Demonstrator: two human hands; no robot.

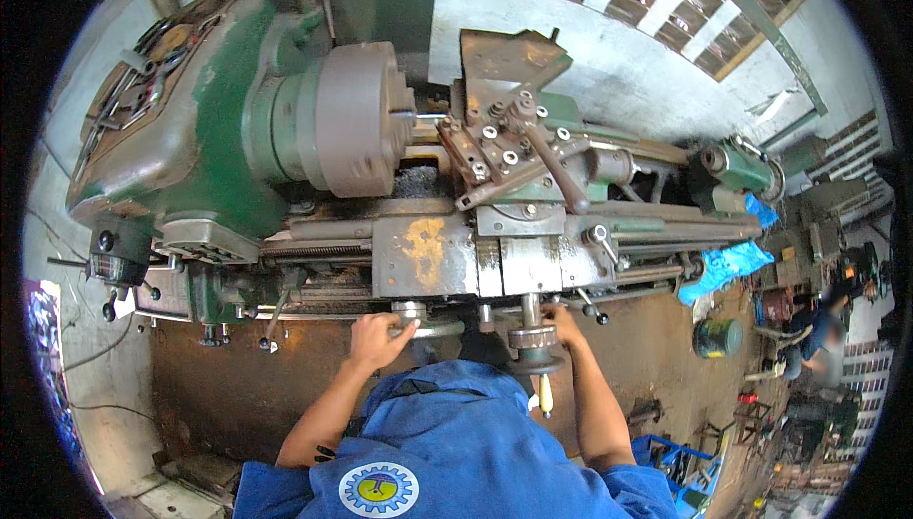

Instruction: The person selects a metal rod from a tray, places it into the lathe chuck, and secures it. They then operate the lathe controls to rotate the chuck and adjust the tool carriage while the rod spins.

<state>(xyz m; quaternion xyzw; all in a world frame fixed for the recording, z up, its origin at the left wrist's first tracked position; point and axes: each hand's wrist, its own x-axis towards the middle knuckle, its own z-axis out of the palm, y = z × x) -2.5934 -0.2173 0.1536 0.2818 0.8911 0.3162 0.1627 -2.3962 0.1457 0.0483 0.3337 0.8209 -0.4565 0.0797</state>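
Observation:
In front of me is a green metal lathe with a large grey chuck [357, 120]. To its right the tool post [514, 129], with several bolts and a long lever, sits on the carriage [425, 253]. My left hand [380, 338] is closed on the rim of the carriage handwheel [433, 330], at its left side. Beside the cross-slide handwheel [535, 353], which has a pale handle, my right hand [564, 326] has curled fingers. Its fingertips are partly hidden under the carriage edge, so what they hold does not show.
Several tools lie on the headstock top [133, 91]. At the bed's right end is the tailstock [742, 167], near blue plastic sheeting [728, 267]. Metal chips [416, 182] lie below the chuck. A dark green bucket [718, 337] stands right; another person [813, 334] is farther off.

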